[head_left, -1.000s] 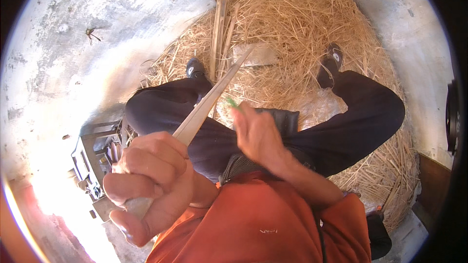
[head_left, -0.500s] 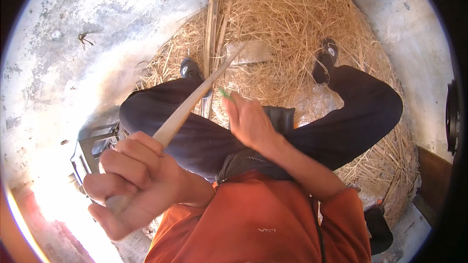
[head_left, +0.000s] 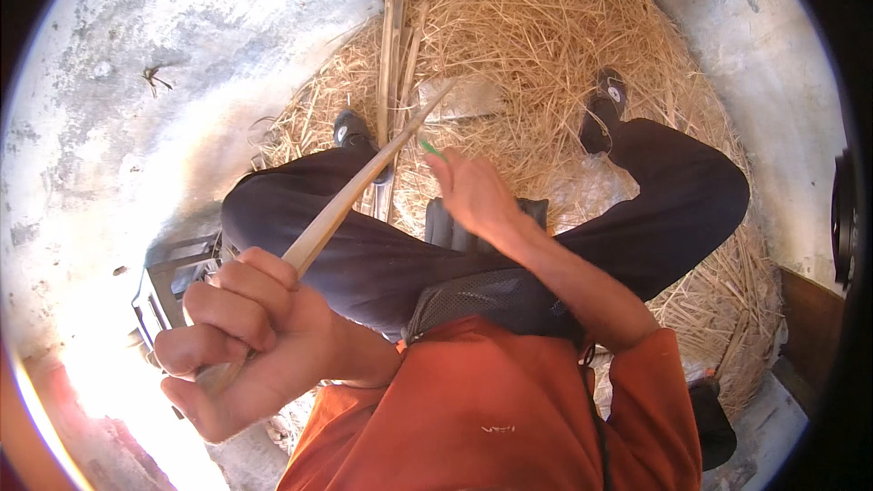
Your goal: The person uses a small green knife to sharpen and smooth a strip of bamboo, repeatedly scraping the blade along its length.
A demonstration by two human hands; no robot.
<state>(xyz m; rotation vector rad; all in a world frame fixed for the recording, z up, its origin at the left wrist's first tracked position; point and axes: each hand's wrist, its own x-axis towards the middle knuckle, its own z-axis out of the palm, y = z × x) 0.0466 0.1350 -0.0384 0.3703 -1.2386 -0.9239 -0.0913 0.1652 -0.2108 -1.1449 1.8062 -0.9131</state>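
Observation:
A long, pale, tapering bamboo strip [head_left: 344,200] slants away from me across my left thigh, with its thin tip pointing to the far side. My left hand [head_left: 259,332] is wrapped in a fist round its thick near end, which shows again between thumb and fingers. To the right of the strip, my right hand [head_left: 477,195] is closed on a small green thing [head_left: 431,148]. Only a bit of it shows beside the strip, so its kind stays hidden.
Dry straw-like shavings [head_left: 546,27] are heaped on the floor beyond my feet. Several long strips [head_left: 393,55] lie by my left shoe [head_left: 353,130]. A dark cushion-like pad [head_left: 446,223] rests between my legs. A dark metal frame [head_left: 168,286] stands by my left knee. Pale walls are at both sides.
My right hand has moved a little farther away from me along the strip, taking the green thing with it. My left hand and the strip have hardly shifted.

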